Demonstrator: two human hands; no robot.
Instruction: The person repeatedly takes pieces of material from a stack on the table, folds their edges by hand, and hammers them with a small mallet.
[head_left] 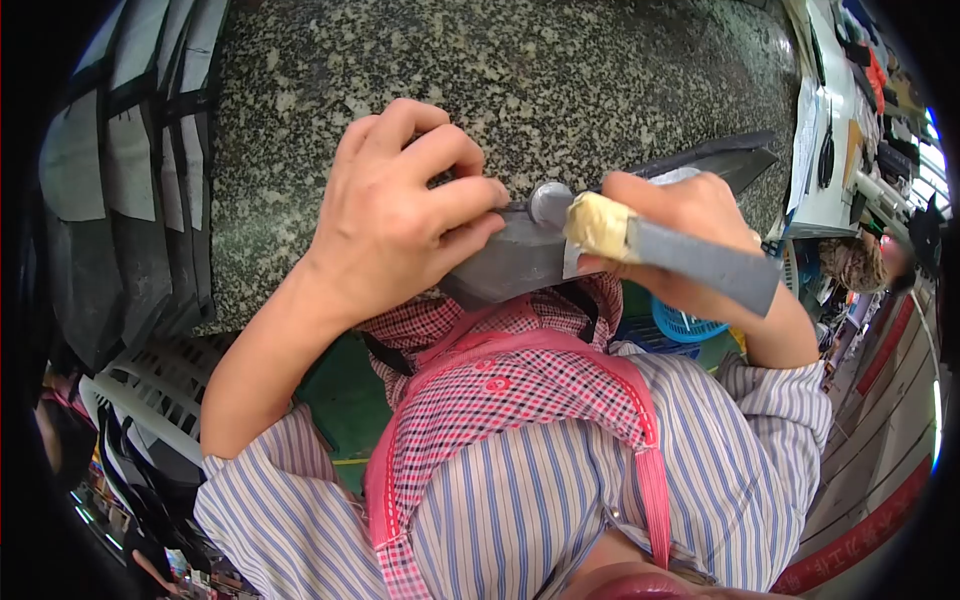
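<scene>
My left hand (400, 200) is on the left, its fingers curled down and pressed at the edge of a dark grey flat piece (515, 258) at the near edge of the stone slab. Whether it pinches the piece is hidden. My right hand (680, 220) is closed round a hammer (700, 262) with a round metal face, yellow wrapping at its middle and a long grey end pointing right. The round face is over the dark piece, close to my left fingertips. The dark piece runs on behind my right hand to the upper right.
A speckled stone slab (500, 90) lies in front of me. Overlapping dark pieces with pale patches (130, 170) are at its left. Below them stands a white basket (150, 400). A blue basket (685, 322) is under my right hand. Papers (810, 130) and clutter are at the right.
</scene>
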